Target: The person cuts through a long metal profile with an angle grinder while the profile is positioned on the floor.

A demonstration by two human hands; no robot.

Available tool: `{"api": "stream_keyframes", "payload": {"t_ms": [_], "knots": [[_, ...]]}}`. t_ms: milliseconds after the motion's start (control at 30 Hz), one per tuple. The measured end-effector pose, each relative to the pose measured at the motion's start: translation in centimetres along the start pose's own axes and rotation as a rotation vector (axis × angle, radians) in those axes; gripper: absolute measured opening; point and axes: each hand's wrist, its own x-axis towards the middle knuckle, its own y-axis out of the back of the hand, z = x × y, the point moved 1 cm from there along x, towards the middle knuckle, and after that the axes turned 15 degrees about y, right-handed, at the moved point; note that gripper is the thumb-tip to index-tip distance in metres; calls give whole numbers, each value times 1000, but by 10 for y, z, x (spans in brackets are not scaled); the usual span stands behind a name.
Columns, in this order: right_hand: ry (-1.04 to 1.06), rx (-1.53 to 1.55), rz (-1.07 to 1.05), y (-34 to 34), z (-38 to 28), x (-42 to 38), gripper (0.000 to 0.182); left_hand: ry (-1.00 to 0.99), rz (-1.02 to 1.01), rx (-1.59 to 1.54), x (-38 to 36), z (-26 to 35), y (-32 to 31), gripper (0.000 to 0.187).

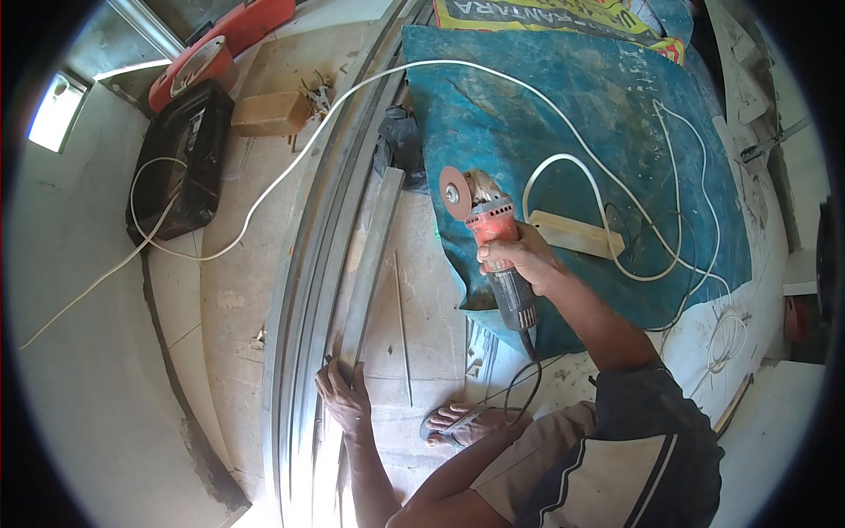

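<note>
**Grinder up in one hand, metal strip pinned with the other**

Nearest you, your left hand [345, 396] is spread flat, palm pressing the near end of a loose metal strip [370, 260] lying beside the long aluminium rails [304, 290]. Your foot [462, 425] sits just right of it. Further out, your right hand [519, 257] is wrapped tight round the red angle grinder [493, 251], disc raised above the blue tarp [607, 132]. A white power strip [576, 234] lies beyond.

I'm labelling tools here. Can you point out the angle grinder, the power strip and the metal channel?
angle grinder [495, 231]: head view, red body.
power strip [576, 234]: head view, top face.
metal channel [374, 246]: head view, mid-length.
</note>
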Motion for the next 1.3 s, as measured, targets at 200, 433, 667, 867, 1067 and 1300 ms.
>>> {"api": "stream_keyframes", "payload": {"t_ms": [200, 433, 667, 867, 1067, 1300], "knots": [[-13, 3, 9, 3, 7, -2, 42, -18, 11, -7, -1, 2, 0, 43], [-38, 16, 24, 3, 15, -3, 41, -18, 33, -13, -2, 2, 0, 44], [-43, 39, 14, 0, 19, -3, 41, -21, 19, -8, -2, -3, -2, 45], [-32, 45, 21, -5, 21, -1, 41, -43, 16, -7, -2, -4, -3, 45], [-52, 36, 9, -11, 18, -3, 42, -37, 15, -12, 0, -2, 0, 44], [-42, 30, 1, -11, 25, -5, 42, -40, 27, -13, -1, -4, -4, 45]]}}
